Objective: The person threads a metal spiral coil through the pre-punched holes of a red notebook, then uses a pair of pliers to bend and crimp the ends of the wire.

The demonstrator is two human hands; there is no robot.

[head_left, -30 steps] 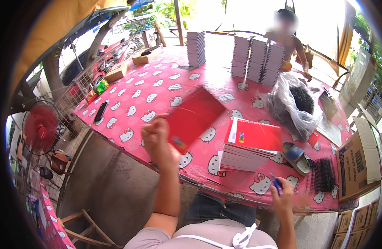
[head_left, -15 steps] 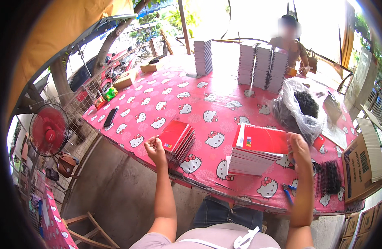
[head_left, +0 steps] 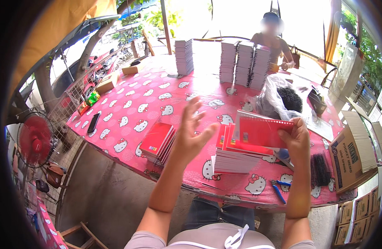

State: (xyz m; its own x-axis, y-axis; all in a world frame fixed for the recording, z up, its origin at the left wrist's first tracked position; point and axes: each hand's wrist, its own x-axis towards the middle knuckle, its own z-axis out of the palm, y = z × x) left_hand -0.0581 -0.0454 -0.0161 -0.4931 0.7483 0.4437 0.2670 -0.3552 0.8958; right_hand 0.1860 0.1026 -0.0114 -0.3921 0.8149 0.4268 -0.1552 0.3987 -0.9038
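A red-covered notebook (head_left: 263,132) with a row of punched holes along its far edge is tilted up in my right hand (head_left: 298,139), thumb on its front. No spine shows in those holes. Below it stands a pile of loose red-covered notebooks (head_left: 236,161), white page edges toward me. My left hand (head_left: 190,139) is raised left of that pile, fingers spread and holding nothing. Beyond my left wrist is a stack of red notebooks (head_left: 157,139) with dark spiral edges. Blue-handled pliers (head_left: 279,191) lie near the table's front edge, beside black wire spines (head_left: 320,170).
A plastic bag (head_left: 274,99) full of black spines sits at the right. Tall notebook stacks (head_left: 244,64) stand at the back, near a seated person (head_left: 275,47). An open cardboard box (head_left: 352,151) is at the right edge. A phone (head_left: 94,122) lies at the left.
My right hand has lifted a red notebook off the loose pile. My left hand has left the spiral stack, moved right and opened. The whole view has shifted slightly.
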